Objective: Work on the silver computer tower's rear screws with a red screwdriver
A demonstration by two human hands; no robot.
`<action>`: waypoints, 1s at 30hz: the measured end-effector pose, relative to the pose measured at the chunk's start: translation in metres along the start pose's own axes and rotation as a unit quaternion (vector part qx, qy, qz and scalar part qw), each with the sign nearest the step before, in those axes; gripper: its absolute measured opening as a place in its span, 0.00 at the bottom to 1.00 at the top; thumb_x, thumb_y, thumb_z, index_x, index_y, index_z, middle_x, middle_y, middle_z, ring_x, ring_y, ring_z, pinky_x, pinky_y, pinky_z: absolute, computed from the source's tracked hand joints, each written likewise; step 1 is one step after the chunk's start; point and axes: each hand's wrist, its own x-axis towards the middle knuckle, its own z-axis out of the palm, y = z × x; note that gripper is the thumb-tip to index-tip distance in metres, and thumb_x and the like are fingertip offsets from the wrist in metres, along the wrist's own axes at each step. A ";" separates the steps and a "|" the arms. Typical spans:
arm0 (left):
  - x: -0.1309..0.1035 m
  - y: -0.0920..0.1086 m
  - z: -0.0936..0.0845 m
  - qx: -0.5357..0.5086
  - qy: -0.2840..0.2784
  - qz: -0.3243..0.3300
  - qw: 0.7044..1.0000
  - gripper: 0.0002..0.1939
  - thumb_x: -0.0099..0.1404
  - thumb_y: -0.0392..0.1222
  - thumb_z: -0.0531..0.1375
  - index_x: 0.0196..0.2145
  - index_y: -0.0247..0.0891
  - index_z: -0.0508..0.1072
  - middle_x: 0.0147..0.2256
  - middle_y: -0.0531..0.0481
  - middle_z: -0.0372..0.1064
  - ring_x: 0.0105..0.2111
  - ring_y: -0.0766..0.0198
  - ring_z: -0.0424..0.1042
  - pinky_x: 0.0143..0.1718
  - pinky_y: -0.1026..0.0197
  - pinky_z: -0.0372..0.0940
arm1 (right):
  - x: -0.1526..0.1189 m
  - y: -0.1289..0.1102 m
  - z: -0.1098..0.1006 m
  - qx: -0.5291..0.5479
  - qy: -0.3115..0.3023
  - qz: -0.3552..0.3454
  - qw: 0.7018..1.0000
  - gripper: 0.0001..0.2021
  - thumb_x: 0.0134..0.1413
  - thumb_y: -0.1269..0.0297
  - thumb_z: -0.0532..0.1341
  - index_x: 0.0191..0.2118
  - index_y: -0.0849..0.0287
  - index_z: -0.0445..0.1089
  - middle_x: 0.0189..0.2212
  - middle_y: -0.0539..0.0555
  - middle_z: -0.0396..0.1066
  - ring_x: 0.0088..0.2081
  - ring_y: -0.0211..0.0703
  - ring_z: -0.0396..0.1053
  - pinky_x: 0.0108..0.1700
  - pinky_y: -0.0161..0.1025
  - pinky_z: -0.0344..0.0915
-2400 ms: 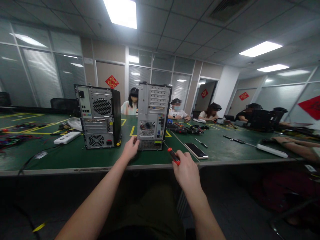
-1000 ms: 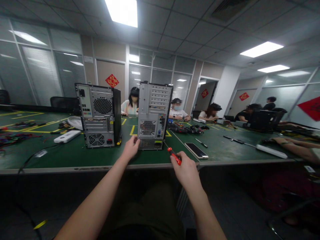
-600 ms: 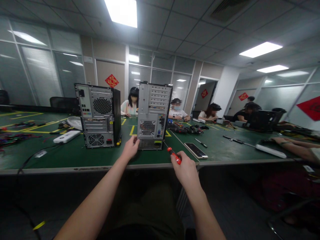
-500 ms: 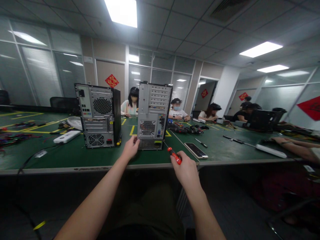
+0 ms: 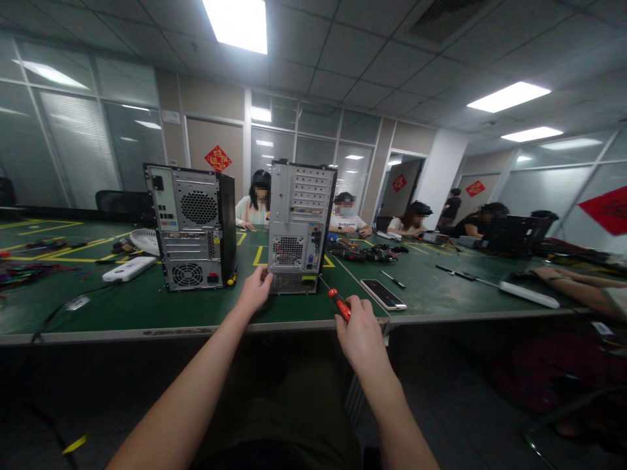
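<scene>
– Where is the boxy grey metal computer tower standing?
– On the green table. Left hand is touching it; its pinching I cannot tell.
– Right hand?
– Fingers are gripping a red-and-black screwdriver.

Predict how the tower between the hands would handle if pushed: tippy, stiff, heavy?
The tower is probably stiff: it looks built of sheet metal. Likely apt to tip if pushed high up, since it stands tall and narrow, and the left hand is down at its lower edge. Perhaps fairly heavy, given the metal, though its contents are hidden.
</scene>
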 end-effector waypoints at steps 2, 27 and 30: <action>0.000 -0.001 0.001 0.002 0.003 0.003 1.000 0.10 0.69 0.44 0.54 0.43 0.40 0.72 0.42 0.44 0.78 0.43 0.56 0.76 0.49 0.55 0.68 | 0.000 0.000 0.000 -0.006 0.006 0.000 1.000 0.11 0.63 0.71 0.62 0.50 0.62 0.68 0.48 0.62 0.69 0.41 0.48 0.73 0.37 0.38 0.61; -0.002 0.004 -0.002 0.001 -0.005 -0.007 1.000 0.11 0.69 0.45 0.54 0.44 0.41 0.72 0.43 0.44 0.78 0.43 0.56 0.76 0.49 0.55 0.68 | 0.012 0.001 -0.005 0.135 -0.061 0.085 0.985 0.20 0.72 0.54 0.49 0.33 0.56 0.70 0.20 0.54 0.72 0.24 0.46 0.71 0.33 0.37 0.58; -0.001 0.003 -0.002 0.005 0.001 -0.007 1.000 0.10 0.69 0.44 0.54 0.43 0.40 0.72 0.42 0.44 0.78 0.43 0.56 0.76 0.48 0.55 0.68 | 0.015 0.003 -0.004 0.152 -0.057 0.101 0.982 0.20 0.73 0.54 0.46 0.35 0.55 0.69 0.22 0.53 0.72 0.26 0.46 0.72 0.32 0.37 0.57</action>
